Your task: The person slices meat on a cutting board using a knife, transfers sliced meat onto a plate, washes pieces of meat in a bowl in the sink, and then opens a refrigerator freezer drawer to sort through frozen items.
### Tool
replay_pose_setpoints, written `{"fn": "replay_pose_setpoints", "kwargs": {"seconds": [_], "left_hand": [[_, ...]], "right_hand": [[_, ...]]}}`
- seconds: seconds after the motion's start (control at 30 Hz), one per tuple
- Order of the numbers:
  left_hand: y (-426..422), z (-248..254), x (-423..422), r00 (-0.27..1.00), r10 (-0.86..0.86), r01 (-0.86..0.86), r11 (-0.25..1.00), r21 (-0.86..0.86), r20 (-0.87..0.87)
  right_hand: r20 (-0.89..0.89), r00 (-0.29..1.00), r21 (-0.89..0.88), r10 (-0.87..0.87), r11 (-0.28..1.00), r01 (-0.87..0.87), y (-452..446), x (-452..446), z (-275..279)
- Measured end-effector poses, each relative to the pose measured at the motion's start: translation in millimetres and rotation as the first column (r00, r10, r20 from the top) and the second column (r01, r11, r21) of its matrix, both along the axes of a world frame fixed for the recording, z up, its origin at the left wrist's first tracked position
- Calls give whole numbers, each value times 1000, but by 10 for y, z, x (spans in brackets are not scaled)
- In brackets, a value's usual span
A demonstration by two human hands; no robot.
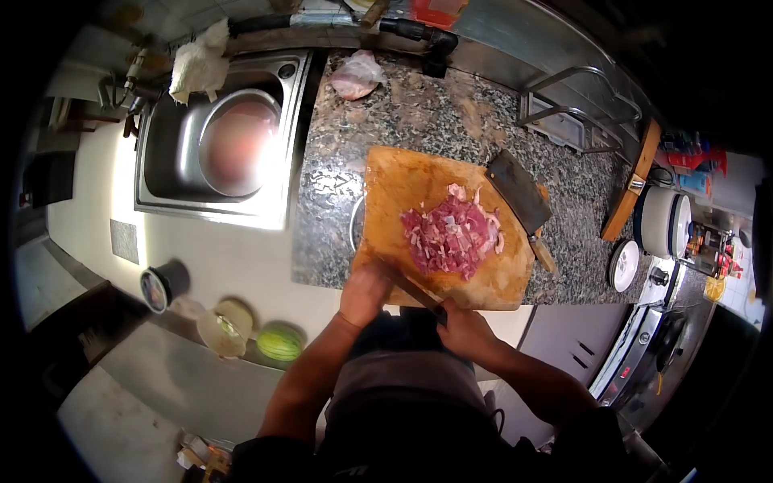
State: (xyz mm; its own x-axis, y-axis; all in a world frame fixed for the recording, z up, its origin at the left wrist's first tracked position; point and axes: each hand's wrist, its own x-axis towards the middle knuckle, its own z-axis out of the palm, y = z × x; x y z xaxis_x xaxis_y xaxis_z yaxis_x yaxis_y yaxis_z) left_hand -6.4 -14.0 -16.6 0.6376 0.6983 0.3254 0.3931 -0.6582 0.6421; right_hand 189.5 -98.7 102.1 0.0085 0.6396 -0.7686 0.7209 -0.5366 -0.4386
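My right hand (469, 332) is closed around the handle of a knife (412, 287). The blade points up and left across the near edge of a wooden cutting board (394, 181). My left hand (365, 296) is at the blade's far end, over the board's near left corner. Its fingers are blurred, so their grip on the blade is unclear. A pile of cut raw meat (452, 233) lies in the middle of the board. A dark cleaver (519, 191) with a wooden handle rests along the board's right side, partly on the granite counter (419, 113).
Left of the counter, a sink (179, 157) holds a metal bowl (256, 109) of reddish contents. A plastic bag (357, 75) lies at the counter's back. A metal rack (564, 125) and a small plate (624, 266) are right. A watermelon (279, 343) sits low at left.
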Motion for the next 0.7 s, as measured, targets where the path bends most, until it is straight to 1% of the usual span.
{"fn": "replay_pose_setpoints", "kwargs": {"seconds": [0.03,0.07,0.1,0.13,0.17,0.23,0.27,0.3,0.33,0.37,0.43,0.47,0.5,0.57,0.6,0.63,0.7], "left_hand": [[-11,-11,-11,1000,5,-5,1000,-6,-2],[-25,-25,-31,999,-9,8,999,-31,-46],[-52,-35,-47,996,-28,23,998,-57,-90],[-103,-30,-83,995,-33,26,997,-68,-97],[-86,-56,-90,996,-38,32,996,-81,-75],[-74,-12,-122,997,-59,56,996,-75,-49],[-56,7,-107,995,-80,73,992,-105,-64],[-23,11,-77,993,-89,77,987,-138,-79],[-10,152,-66,998,-60,57,989,-136,-20],[-69,232,-117,997,-70,65,986,-151,-24],[-27,261,-99,997,-58,53,995,-84,-54],[-24,268,-98,997,-65,60,995,-84,-51],[-46,278,-125,997,-62,57,993,-106,-45],[-48,254,-146,998,-60,55,991,-123,-36],[-47,223,-147,997,-73,71,993,-95,-26],[-44,192,-148,996,-87,86,994,-67,-17],[-54,148,-130,995,-91,88,994,-66,-36]], "right_hand": [[1,999,-110,-37,993,37,-23,8,-13],[-1,999,-115,-35,993,35,38,-42,-139],[17,999,100,-31,995,29,172,-141,-355],[29,999,305,-32,952,22,286,-251,-474],[26,999,312,-30,950,20,490,-305,-461],[44,999,123,-1,992,-5,814,-374,-285],[57,998,149,-4,989,-4,786,-308,-290],[57,993,201,-105,975,92,696,-191,-345],[42,978,236,-205,953,190,599,-125,-335],[41,976,221,-213,955,199,433,-112,-304],[43,992,391,-120,915,94,298,-57,-189],[9,993,342,-119,933,109,230,-100,-117],[7,992,337,-125,935,115,188,-151,-91],[75,997,234,-20,972,2,155,-208,-76],[115,993,276,11,960,-42,118,-231,-101],[114,993,276,7,960,-39,102,-228,-119],[119,991,262,55,961,-84,72,-223,-126]]}}
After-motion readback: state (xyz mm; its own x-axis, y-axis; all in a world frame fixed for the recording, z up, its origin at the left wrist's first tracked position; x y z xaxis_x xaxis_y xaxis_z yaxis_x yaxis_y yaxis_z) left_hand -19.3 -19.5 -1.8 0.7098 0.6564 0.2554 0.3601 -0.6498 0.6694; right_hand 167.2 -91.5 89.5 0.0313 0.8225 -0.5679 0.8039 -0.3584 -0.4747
